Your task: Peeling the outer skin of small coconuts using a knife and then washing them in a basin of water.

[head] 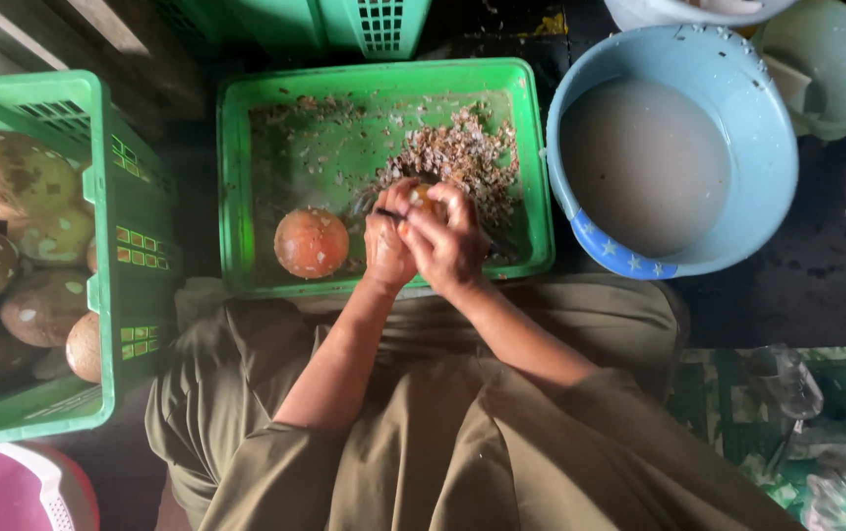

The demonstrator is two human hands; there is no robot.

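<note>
Both my hands meet over the green tray [246,197]. My right hand [454,246] is closed over a small brown round nut [424,198], of which only the top shows. My left hand [386,251] presses against it from the left, and a thin dark tool [389,213] sticks out across its thumb. A larger peeled orange-brown round nut [312,243] lies in the tray just left of my left hand. A heap of brown peelings [462,152] covers the tray beyond my hands.
A green crate [113,246] at the left holds several big brown husked nuts [5,172]. A blue basin [673,147] of cloudy water stands at the right, with a pale green tub [836,59] behind it. A pink container [10,492] sits at the bottom left.
</note>
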